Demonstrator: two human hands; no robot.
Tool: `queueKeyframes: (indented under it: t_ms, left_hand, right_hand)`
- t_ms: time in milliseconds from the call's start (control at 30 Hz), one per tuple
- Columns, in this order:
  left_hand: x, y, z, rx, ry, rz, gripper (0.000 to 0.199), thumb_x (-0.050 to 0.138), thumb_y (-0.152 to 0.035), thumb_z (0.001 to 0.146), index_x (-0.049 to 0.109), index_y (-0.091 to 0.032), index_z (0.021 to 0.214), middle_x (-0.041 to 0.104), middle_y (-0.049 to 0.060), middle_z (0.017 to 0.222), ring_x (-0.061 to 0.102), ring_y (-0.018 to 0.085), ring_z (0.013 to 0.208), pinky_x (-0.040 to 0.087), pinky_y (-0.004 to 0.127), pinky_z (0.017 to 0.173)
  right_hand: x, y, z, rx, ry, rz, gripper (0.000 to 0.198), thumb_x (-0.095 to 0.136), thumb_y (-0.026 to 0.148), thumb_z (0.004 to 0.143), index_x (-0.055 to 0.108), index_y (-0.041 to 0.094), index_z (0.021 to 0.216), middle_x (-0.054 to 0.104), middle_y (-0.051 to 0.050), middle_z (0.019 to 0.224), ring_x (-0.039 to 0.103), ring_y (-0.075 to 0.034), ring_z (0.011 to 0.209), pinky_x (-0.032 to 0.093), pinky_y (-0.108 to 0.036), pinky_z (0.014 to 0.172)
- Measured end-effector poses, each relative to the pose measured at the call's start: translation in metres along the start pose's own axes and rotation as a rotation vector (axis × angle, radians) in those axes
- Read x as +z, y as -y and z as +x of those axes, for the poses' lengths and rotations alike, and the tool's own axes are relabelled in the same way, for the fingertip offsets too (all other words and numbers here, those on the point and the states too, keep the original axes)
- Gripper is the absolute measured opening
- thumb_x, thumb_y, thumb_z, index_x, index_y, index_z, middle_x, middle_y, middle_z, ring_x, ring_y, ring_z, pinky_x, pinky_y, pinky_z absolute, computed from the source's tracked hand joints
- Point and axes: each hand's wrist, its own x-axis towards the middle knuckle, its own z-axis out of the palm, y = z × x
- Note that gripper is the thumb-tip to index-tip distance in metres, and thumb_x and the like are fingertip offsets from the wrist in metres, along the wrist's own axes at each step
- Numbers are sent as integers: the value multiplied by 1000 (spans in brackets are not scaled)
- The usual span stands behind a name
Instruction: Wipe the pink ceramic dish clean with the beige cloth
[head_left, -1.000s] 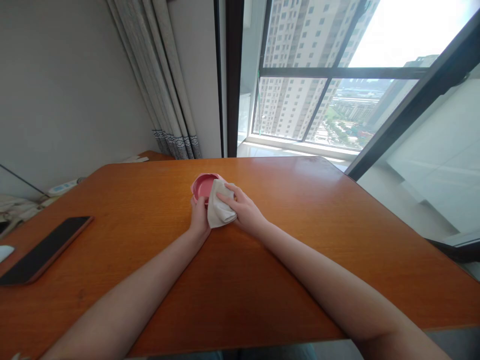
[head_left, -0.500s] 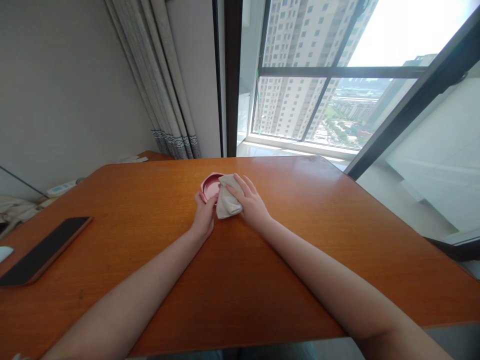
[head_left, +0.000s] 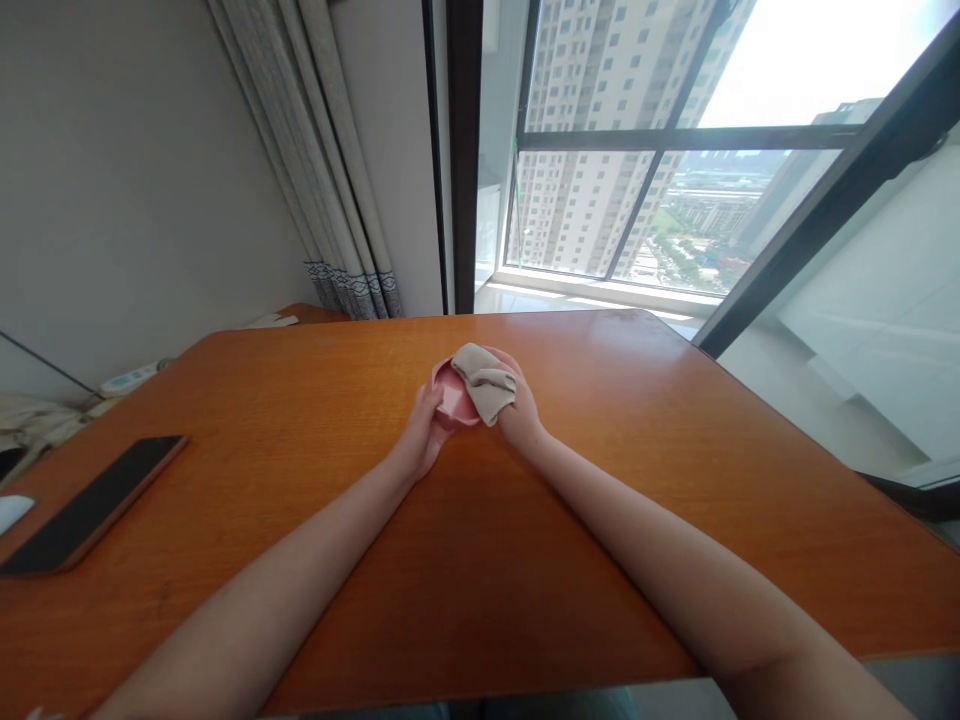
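A shallow pink bowl point(head_left: 451, 397) is tilted over the middle of the table, with its inner side partly facing me. My left hand point(head_left: 420, 430) grips its left edge, the thumb lying on the inner side. A folded light-grey cloth point(head_left: 487, 382) drapes over the bowl's right part and hides that side of it. Closed round the cloth and the bowl's right edge is my right hand point(head_left: 523, 415); its fingers are partly hidden behind them.
The brown wooden table point(head_left: 480, 600) spreads out on all sides of my hands. At its left lie a black flat pad point(head_left: 94, 505) and a white object point(head_left: 11, 510) cut off by the frame. A grey curtain point(head_left: 315, 150) and large window point(head_left: 585, 210) stand beyond.
The bowl has moved right and is tilted differently. My right hand has shifted from lying over the cloth with fingers spread to wrapping the cloth round the bowl's right edge.
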Motion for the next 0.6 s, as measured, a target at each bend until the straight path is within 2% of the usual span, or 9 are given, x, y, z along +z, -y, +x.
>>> queueKeyframes:
  t_ms: [67,133,267,367,467,533,600]
  left_hand:
    - [-1,-1,-1,-22,48,36,51,64,-39,76,50,-26,123,58,7,124,59,24,105,54,35,75]
    - [-3,-2,1,-27,35,46,50,62,-40,77,51,-26,124,58,7,125,59,25,104,55,34,71]
    - [-5,-4,6,37,-27,-58,46,57,-41,81,52,-23,124,58,6,126,58,22,109,54,32,79]
    - [-6,-6,10,46,-20,-68,48,58,-42,80,54,-17,122,60,10,122,58,23,110,51,34,88]
    - [-6,-6,10,48,18,-7,53,65,-39,76,51,-19,124,62,11,119,61,23,105,51,35,86]
    - [-6,-5,9,55,58,41,61,70,-33,72,47,-24,128,59,10,123,61,21,103,52,35,84]
    - [-7,-4,6,42,83,85,70,75,-26,68,44,-29,130,55,9,129,61,22,104,53,35,82]
  right_hand:
    - [-8,-1,2,-46,99,-24,22,50,19,81,62,22,100,43,-6,138,45,-23,124,39,-39,103]
    - [-9,2,1,-45,153,-79,24,52,19,80,63,24,100,36,-4,144,40,-23,128,38,-39,104]
    - [10,11,-10,50,110,-116,41,50,14,79,56,23,119,19,-7,153,29,-24,137,36,-40,106]
    - [27,16,-18,109,98,-78,48,50,12,79,52,20,125,13,-10,154,28,-25,138,37,-39,105]
    - [28,16,-18,122,40,-46,43,51,10,78,56,20,120,18,-10,152,26,-24,138,37,-39,106]
    - [20,13,-14,93,3,-50,36,51,11,78,60,20,111,28,-8,149,25,-23,138,37,-39,106]
    - [11,6,-8,53,-1,-52,31,50,12,79,63,20,105,38,-7,143,31,-23,136,38,-38,104]
